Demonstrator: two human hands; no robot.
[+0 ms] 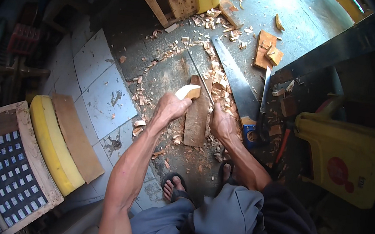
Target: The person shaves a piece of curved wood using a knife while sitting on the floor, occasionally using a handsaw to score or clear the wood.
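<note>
My left hand (171, 108) is closed round a short, curved, pale piece of wood (187, 92). Its far end rests over or just above a flat brown board (195, 129) lying on the floor between my hands. In my right hand (223, 124) is the near end of a long thin metal blade (198, 73), seen nearly edge-on, so I cannot tell its exact kind. It slants away to the left across the board's far part, just right of the curved wood. My fingers hide its handle.
Wood chips (219, 81) litter the floor round the board. A handsaw (235, 74) with a blue handle lies to the right, near wood blocks (265, 47). Further right stands a yellow plastic container (342, 155). White tiles (106, 101) and a wood-framed panel (9, 180) are at left.
</note>
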